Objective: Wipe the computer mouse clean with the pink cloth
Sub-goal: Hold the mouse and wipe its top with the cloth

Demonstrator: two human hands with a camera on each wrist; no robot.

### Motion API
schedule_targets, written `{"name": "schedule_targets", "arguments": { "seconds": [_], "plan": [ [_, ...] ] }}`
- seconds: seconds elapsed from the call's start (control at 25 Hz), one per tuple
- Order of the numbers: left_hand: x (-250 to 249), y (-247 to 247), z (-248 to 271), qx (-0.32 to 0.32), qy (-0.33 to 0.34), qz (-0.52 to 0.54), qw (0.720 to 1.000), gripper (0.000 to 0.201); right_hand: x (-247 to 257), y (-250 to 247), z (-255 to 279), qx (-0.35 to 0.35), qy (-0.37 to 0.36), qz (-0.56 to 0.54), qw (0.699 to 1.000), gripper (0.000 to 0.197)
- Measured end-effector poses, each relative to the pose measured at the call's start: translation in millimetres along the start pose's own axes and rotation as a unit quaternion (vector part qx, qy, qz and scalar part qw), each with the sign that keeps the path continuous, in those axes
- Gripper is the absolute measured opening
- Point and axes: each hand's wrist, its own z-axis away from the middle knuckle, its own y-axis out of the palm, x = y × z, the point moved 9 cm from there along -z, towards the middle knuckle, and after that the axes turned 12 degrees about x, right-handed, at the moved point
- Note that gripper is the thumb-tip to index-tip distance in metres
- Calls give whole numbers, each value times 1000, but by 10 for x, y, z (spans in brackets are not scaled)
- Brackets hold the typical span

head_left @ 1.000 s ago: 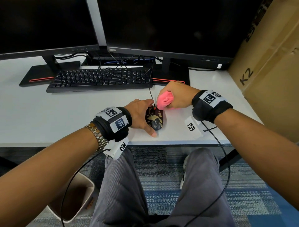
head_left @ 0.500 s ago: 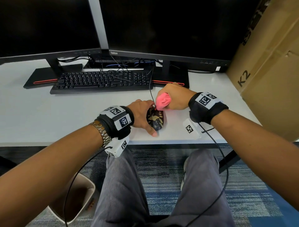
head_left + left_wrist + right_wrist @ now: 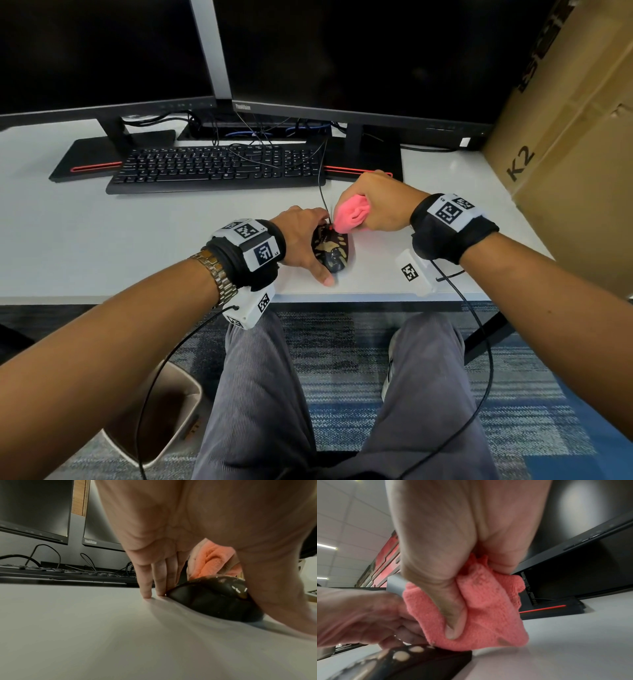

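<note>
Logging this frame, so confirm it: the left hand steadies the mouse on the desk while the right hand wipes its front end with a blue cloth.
One detail is wrong: the cloth is pink, not blue, as the right wrist view shows. The rest holds: the left hand steadies the mouse on the desk, and the right hand wipes its front end.

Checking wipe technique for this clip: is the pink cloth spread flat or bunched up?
Bunched up. The pink cloth is wadded in the right hand, thumb pressed into its folds, its lower edge on the front of the mouse.
</note>
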Motion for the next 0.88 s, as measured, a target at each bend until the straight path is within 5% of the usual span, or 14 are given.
{"name": "schedule_targets", "arguments": {
  "seconds": [0.36,0.88],
  "plan": [
    [-8,-20,11,-3,-5,3,1000,110,-15,-115,54,-64,-30,30,997,18],
    [18,0,17,-8,-5,18,1000,115,-177,-31,75,-62,-31,-26,997,24]
  ]
}}
